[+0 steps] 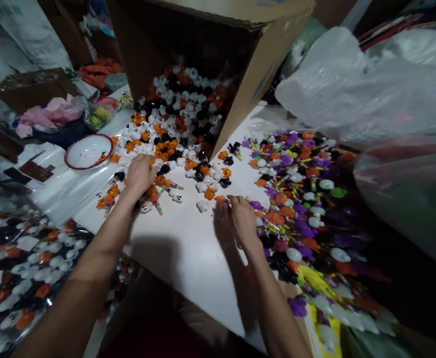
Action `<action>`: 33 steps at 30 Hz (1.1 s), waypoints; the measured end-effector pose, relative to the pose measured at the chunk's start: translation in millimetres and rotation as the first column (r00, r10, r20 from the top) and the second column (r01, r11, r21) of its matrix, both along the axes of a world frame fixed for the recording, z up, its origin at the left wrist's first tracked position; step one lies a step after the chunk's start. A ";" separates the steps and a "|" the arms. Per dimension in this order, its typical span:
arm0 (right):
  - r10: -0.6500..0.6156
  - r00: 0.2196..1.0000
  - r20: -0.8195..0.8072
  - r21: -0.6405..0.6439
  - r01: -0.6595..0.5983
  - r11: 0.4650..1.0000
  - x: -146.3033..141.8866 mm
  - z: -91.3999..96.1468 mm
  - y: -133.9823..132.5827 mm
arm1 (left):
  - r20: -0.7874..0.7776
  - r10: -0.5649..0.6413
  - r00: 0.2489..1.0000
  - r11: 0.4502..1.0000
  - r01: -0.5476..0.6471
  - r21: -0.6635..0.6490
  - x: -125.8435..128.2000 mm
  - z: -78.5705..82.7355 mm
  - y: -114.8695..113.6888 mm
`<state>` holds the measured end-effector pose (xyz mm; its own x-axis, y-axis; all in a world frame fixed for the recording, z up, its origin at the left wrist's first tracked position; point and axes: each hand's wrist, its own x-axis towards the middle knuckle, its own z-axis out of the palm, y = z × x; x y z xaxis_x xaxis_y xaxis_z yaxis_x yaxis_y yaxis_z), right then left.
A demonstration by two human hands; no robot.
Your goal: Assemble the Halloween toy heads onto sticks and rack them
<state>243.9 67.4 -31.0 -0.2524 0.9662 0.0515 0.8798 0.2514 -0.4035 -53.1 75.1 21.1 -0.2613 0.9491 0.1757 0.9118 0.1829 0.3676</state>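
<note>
Small plastic Halloween figures in white, orange and black spill in a heap (169,134) from a tipped cardboard box (262,69) onto a white tabletop (180,263). My left hand (139,175) rests palm down on the heap's near edge, among orange and white figures. My right hand (240,219) is by a lone orange figure (220,199), with its fingertips at that piece. Whether either hand grips anything is hidden. To the right lies a second spread of purple, orange and white figures (296,204), many with striped sticks.
A large translucent plastic bag (370,84) bulges over the table's right side. Beyond the left edge are a red-rimmed white bowl (88,151), plastic sheeting, and pink wrapping. A clear bag of packed figures (27,268) lies low on the left.
</note>
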 end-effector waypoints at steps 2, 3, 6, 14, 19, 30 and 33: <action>0.027 0.972 0.232 0.048 -0.039 0.998 6.5 -13.5 17.0 | -0.080 -0.051 0.995 0.976 0.033 -0.216 8.0 -12.2 52.7; 0.044 0.952 0.304 0.054 -0.063 0.997 7.5 -20.6 22.5 | -0.084 -0.072 0.994 0.962 0.047 -0.268 13.8 -20.2 74.5; 0.072 0.917 0.391 0.075 -0.109 0.991 6.9 -34.2 32.8 | -0.055 -0.116 0.992 0.945 0.093 -0.312 27.7 -38.7 113.3; 0.157 0.987 0.021 0.303 -0.156 0.940 10.1 28.6 4.3 | 0.184 -0.408 0.894 0.908 0.418 -0.020 54.5 -15.1 36.3; 0.320 0.938 0.132 0.458 -0.344 0.820 2.7 52.3 -40.5 | 0.658 -0.383 0.648 0.906 0.404 0.130 85.9 -13.2 -54.2; 0.555 0.831 0.044 0.280 -0.544 0.791 32.7 49.3 -72.1 | 0.542 -0.636 0.549 0.695 0.713 0.093 92.1 -5.5 -89.4; 0.507 0.789 -0.347 0.084 -0.512 0.855 31.0 32.0 -78.1 | 0.333 -0.763 0.555 0.610 0.787 0.086 98.9 -16.3 -100.4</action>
<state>274.9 -10.7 1.0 -0.6765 0.7037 0.2172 0.4288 0.6161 -0.6607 45.9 -25.3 4.9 0.5552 0.8162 0.1600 0.5507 -0.5049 0.6646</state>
